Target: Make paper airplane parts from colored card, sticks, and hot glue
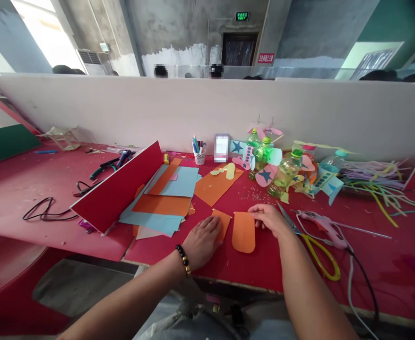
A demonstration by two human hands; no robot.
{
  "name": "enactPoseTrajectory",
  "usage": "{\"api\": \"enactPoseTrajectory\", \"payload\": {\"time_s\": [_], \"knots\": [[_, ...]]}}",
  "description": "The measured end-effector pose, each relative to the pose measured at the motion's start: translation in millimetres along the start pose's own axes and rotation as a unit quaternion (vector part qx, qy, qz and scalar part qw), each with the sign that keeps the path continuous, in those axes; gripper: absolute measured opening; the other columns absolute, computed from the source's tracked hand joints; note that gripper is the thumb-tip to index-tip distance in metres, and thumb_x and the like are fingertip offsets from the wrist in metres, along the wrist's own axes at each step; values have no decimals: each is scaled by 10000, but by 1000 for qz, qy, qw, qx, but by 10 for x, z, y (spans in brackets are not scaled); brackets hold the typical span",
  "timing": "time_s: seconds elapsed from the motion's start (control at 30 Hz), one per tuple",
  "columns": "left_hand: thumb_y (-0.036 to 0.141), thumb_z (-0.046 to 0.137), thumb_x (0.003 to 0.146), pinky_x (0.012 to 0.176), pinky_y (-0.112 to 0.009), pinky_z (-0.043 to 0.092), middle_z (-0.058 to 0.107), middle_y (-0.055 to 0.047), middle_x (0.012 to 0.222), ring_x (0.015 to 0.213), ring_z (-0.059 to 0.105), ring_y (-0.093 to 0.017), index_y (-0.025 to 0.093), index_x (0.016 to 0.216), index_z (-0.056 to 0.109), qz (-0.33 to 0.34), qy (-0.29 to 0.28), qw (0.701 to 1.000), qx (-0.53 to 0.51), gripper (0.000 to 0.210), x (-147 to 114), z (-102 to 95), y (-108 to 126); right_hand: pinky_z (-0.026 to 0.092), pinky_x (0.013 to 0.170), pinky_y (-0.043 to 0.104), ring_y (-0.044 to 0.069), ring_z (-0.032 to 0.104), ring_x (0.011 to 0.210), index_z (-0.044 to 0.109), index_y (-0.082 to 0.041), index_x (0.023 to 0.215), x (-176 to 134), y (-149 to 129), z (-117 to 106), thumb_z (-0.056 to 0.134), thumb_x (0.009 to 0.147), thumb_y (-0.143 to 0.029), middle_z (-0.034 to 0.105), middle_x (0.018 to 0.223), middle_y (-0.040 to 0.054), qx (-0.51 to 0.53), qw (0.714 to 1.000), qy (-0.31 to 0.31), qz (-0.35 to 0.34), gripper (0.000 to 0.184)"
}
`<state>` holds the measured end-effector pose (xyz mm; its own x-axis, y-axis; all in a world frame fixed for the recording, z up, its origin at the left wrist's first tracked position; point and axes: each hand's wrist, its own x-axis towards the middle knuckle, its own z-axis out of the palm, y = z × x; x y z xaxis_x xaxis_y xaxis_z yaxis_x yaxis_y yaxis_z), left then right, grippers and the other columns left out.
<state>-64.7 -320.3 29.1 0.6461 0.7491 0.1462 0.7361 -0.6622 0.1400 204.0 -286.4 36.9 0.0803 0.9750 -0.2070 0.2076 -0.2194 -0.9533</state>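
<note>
My left hand (203,240) lies flat on a piece of orange paper (223,224), covering part of it, with its fingers stretched out. A beaded bracelet is on that wrist. To the right, a second orange paper piece (243,236) with a rounded near end rests on the red table. My right hand (267,218) pinches its upper right edge between thumb and fingers. Beyond both hands is a larger orange sheet (216,186) with pale yellow cut-outs (225,172) on it. Scissors (315,250) with yellow handles lie just right of my right hand.
Blue and orange sheets (168,203) are stacked at left beside a red divider board (122,184). Decorated plastic bottles (287,172), a pen cup (199,156) and a phone (222,148) stand at the back. A pink glue gun (324,229) with its cord lies at right, near colourful pipe cleaners (374,179).
</note>
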Motion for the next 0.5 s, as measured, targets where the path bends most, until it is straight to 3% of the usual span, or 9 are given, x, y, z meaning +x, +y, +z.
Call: {"api": "enactPoseTrajectory", "payload": {"time_s": [0.13,0.23,0.37,0.5], "knots": [[445,375,928,1075,-431,307,393,-76,1449,1312,358,-266,188,1368,415,-53,8,998,16,511,-68,47,123,382,450,223,119,544,446,683,-171,763,9,38,-24,631,684,-291,621,535,-4,-137,990,1,-42,152],[483,367,922,1067,-430,323,416,-84,1431,1291,380,-271,182,1362,427,-72,20,997,25,537,-27,45,205,465,618,278,169,625,641,702,-185,789,22,46,-7,617,710,-306,700,732,36,-246,964,29,-100,168],[512,377,909,1066,-432,332,418,-87,1429,1289,381,-277,184,1354,440,-69,33,997,24,556,5,59,255,462,783,340,221,621,846,717,-191,826,22,26,60,631,704,-266,696,937,70,-288,945,61,-143,168],[508,337,922,1092,-449,293,367,-67,1466,1336,320,-273,206,1384,397,-48,49,997,20,555,6,106,286,440,885,360,228,557,979,719,-202,950,-9,19,185,586,769,-199,659,1023,76,-365,888,47,-276,225]]}}
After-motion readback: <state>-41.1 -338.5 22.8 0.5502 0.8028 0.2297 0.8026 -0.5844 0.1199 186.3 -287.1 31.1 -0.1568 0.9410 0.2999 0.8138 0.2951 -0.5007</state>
